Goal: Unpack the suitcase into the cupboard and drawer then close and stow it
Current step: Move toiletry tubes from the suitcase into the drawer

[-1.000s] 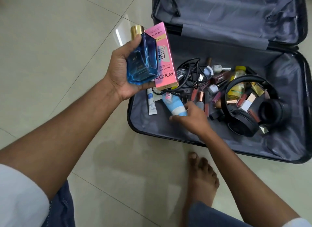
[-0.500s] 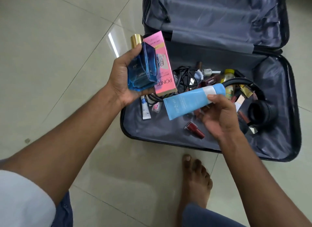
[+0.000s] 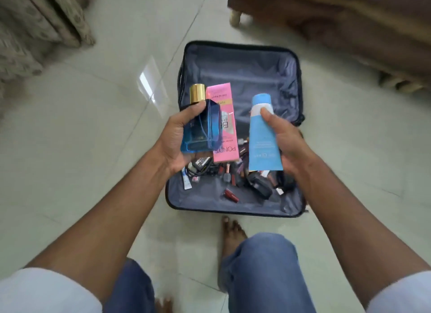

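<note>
Left hand (image 3: 177, 140) clasped perfume bottle (image 3: 200, 128) and pink box (image 3: 225, 126); right hand (image 3: 286, 142) gripped blue tube (image 3: 262, 140), centre frame. Advice: carry both upright, grip firm.

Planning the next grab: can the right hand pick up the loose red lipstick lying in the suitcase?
Probably not yet: the right hand is full with the blue tube. The red lipstick itself lies uncovered.

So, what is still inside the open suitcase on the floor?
Small cosmetics, a red lipstick, a white tube and black cables lie inside the open dark fabric suitcase. Both hands and what they hold cover the middle.
</note>
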